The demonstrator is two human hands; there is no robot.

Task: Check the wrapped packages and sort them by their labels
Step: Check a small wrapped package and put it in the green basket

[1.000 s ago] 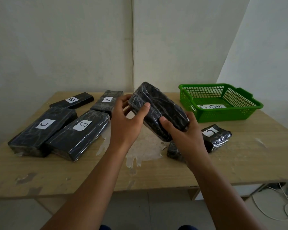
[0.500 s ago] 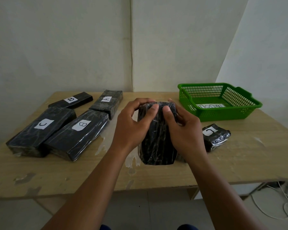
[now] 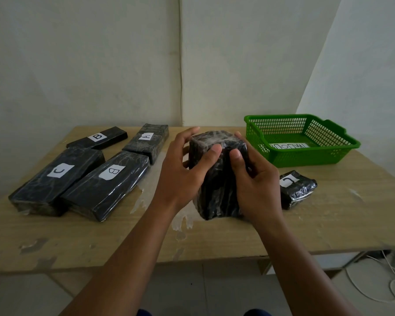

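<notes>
- I see my left hand and right hand grasping one black wrapped package between them, thumbs pressed on its near face — no label shows on it.
- Left of my left hand lie four packages: the C package, the large B package, the thin B package and the A package.
- Just right of my right hand sits a crumpled small package; beyond it, the green basket.
- All rest on the wooden table.
</notes>
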